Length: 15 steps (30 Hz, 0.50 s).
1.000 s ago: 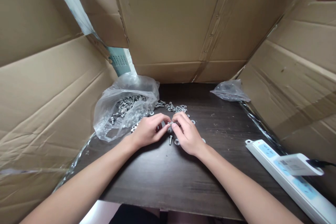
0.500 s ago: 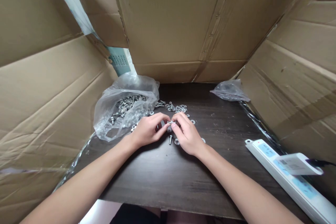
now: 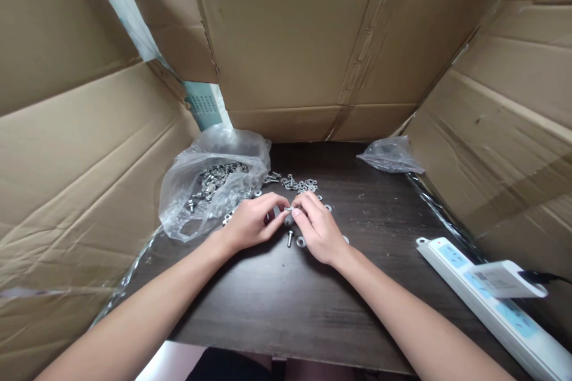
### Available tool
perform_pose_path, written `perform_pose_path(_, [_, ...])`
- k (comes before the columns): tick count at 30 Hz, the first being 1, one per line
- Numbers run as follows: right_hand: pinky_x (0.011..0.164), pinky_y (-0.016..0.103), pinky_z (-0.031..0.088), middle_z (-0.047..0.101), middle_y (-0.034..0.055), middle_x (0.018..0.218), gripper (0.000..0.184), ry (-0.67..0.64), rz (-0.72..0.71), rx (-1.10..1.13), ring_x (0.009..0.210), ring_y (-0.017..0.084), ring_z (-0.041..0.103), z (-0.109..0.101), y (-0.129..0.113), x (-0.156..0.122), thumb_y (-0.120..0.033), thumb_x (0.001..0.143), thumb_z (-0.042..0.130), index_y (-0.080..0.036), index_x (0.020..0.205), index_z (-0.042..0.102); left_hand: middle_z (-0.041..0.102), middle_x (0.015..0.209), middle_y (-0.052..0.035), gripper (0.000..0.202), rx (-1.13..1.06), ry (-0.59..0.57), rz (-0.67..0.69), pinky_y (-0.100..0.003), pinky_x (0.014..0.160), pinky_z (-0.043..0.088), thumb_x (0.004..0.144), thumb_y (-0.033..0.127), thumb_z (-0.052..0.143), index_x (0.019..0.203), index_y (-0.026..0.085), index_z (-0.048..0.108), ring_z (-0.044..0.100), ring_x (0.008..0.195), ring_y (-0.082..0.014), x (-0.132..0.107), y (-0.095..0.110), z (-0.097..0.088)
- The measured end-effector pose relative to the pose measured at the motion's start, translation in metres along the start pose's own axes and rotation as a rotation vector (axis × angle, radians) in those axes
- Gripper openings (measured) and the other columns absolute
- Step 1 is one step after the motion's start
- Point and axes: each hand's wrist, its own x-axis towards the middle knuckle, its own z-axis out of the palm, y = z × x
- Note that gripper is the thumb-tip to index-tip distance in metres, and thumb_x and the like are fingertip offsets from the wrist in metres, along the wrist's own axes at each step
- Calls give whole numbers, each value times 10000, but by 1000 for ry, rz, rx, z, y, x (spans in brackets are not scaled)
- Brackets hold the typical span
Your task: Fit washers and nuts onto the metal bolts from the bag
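Note:
Between my two hands, at the fingertips, is a small silver bolt (image 3: 289,209); any nut or washer on it is too small to make out. My left hand (image 3: 255,220) is closed in a pinch on the bolt's left end. From the other side my right hand (image 3: 316,223) pinches it with thumb and forefinger. Just below the fingers a loose bolt (image 3: 290,239) lies on the dark table, and a flat washer (image 3: 301,241) is beside it. Behind the hands sits a pile of washers, nuts and bolts (image 3: 301,184).
A clear plastic bag (image 3: 179,178) full of metal fasteners lies open at left. Another small plastic bag (image 3: 392,155) rests at the back right. On the right is a white power strip (image 3: 478,303) with a plugged-in adapter (image 3: 507,278). Cardboard walls (image 3: 295,41) surround the table (image 3: 268,309).
Less of the bolt shows at my right fingertips than before. Both hands stay in nearly the same place; the loose parts lie as they were.

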Motion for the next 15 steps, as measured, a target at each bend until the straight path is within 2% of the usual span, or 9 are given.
perform_pose_path(7, [772, 349, 422, 537, 58, 960, 131, -6, -8, 1, 841, 193, 526, -1, -1, 0, -221, 998, 424, -202, 888, 494, 687, 864, -23, 117, -6, -11, -12, -215, 597, 482, 981, 249, 540, 1016, 167, 616, 595, 609, -89, 0, 1, 0])
perform_pose_path(15, [806, 358, 433, 531, 65, 945, 233, -21, -24, 14, 864, 194, 537, 0, 0, 2, -247, 1034, 381, -201, 831, 485, 693, 863, -20, 114, -25, -26, -19, -214, 597, 487, 973, 244, 552, 1023, 167, 620, 613, 618, -90, 0, 1, 1])
